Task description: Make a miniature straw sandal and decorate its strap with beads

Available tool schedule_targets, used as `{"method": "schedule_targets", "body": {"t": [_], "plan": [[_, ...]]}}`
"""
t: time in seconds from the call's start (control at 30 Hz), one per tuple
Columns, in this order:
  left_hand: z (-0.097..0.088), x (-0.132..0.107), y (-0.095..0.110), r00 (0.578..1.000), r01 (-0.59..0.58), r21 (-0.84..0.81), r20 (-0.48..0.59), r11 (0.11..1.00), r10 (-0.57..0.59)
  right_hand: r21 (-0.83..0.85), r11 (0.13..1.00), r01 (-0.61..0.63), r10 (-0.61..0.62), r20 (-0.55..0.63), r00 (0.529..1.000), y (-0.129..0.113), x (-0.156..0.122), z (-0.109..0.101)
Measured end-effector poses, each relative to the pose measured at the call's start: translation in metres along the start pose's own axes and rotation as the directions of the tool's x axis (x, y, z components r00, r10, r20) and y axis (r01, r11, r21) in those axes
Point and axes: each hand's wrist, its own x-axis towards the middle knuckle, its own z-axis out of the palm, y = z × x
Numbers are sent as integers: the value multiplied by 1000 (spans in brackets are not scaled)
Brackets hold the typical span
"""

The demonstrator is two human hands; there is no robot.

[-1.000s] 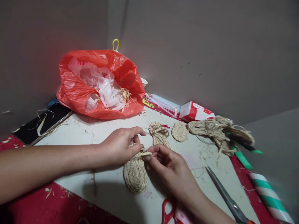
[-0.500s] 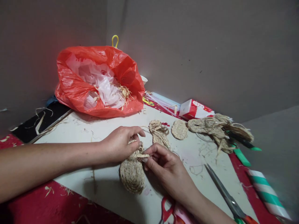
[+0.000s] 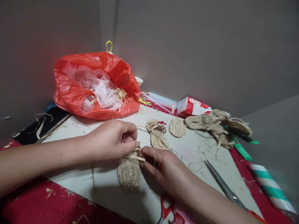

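Note:
A small braided straw piece (image 3: 129, 174), shaped like a slipper sole with a strap across it, lies on the white board (image 3: 102, 193). My left hand (image 3: 116, 138) is closed at its upper end, thumb and fingertips pinched on the straw. At its right edge, my right hand (image 3: 161, 166) is also closed, fingertips gripping beside the strap's loose end; the exact contact is partly hidden. Just beyond the hands lies a second sole-shaped straw piece (image 3: 157, 133) with red and white pinheads (image 3: 161, 122) at its top. An oval straw piece (image 3: 177, 127) is beside it.
An open red plastic bag (image 3: 70, 102) stands at the back left near a dark flat device (image 3: 32, 127). Large scissors (image 3: 221, 183) lie at right, red-handled scissors (image 3: 165, 210) in front. A straw bundle (image 3: 210, 123), a red-white box (image 3: 192, 107) and a green-striped pack (image 3: 271, 186) line the right.
My left hand's raised fingers have curled down toward the straw piece. My right hand's fingertips have shifted slightly up and left along its edge. The view has tilted a little.

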Motion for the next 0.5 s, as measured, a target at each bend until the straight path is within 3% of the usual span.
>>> {"method": "schedule_targets", "body": {"t": [0.1, 0.23, 0.37, 0.5], "plan": [[1, -12, -1, 996, 36, 147, 75, 988, -47, -193, 979, 71, -66, 36, 997, -9, 4, -13], [6, -24, -6, 993, 100, 232, 33, 968, -110, -218, 973, 75, -61, 72, 996, -15, 6, -20], [20, -30, -13, 984, 178, 153, 5, 972, -181, -221, 973, 71, -57, 67, 996, -15, 3, -19], [35, -31, -21, 978, 204, -37, -29, 978, -205, -242, 959, 150, -132, 88, 987, -10, 0, -11]]}}
